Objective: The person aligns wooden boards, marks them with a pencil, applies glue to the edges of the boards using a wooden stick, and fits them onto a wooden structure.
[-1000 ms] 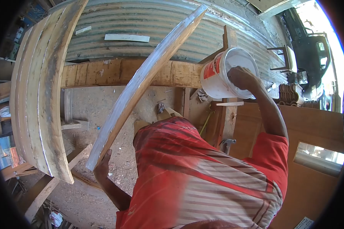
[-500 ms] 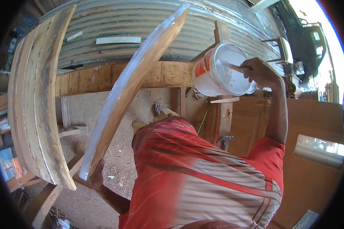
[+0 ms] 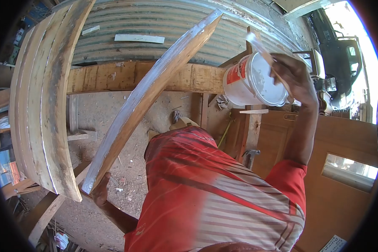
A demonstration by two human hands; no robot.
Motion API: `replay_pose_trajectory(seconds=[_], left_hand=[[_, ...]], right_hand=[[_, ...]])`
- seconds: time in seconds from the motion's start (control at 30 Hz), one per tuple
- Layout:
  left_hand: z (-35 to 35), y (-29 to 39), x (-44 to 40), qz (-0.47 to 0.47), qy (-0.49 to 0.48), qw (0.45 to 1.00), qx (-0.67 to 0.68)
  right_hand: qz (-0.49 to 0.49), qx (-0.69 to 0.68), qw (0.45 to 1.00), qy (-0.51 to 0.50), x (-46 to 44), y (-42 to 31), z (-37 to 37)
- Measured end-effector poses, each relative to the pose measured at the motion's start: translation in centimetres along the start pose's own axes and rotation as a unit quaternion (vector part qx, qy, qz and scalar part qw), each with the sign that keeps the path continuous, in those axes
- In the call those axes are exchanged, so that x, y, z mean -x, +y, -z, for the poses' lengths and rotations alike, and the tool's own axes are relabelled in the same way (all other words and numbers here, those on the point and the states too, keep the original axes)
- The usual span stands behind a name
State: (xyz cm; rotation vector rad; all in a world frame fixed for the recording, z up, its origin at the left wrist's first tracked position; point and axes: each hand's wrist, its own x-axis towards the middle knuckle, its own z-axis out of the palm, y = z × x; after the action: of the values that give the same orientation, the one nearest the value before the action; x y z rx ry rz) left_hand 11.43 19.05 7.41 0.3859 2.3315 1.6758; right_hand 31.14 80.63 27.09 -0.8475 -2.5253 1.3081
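We see the plank (image 3: 150, 90) slanting across the beam (image 3: 101, 77), its long axis running from lower left to upper right, its far end pointing up and away, a whitish coat along its upper edge. At its near end sits our left hand (image 3: 101, 194), touching the wood; most of its fingers are hidden, so we cannot tell whether it grips. Our right hand (image 3: 296, 77) pinches a stick (image 3: 265, 55), whose blurred white tip points up and left, before the bucket (image 3: 238, 82) at the beam's right end. Left of the plank lie several boards (image 3: 50, 105), side by side.
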Motion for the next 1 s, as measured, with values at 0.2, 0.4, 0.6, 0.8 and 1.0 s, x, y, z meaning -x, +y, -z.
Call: replay_pose_trajectory(seconds=[0.2,0.4,0.6,0.8,1.0], left_hand=[[-1.1,3.7,-0.8,0.143,0.042,0.987,-0.059],[1.2,-0.6,-0.3,0.110,-0.038,0.993,0.006],[0.9,0.2,-0.5,0.059,-0.040,0.996,0.057],[0.4,1.7,-1.3,0.180,-0.035,0.981,-0.067],[1.1,-0.5,-0.6,0.199,-0.009,0.979,-0.049]], right_hand=[[0.055,0.178,0.982,-0.014,-5.0,-1.9,-7.7],[0.191,0.329,0.924,0.034,-5.9,-1.3,-11.2],[0.141,0.274,0.950,0.045,-6.7,-1.9,-11.0],[0.151,0.253,0.956,-0.004,-7.0,-1.2,-12.4],[0.116,0.235,0.965,0.010,-5.3,-3.6,-13.0]])
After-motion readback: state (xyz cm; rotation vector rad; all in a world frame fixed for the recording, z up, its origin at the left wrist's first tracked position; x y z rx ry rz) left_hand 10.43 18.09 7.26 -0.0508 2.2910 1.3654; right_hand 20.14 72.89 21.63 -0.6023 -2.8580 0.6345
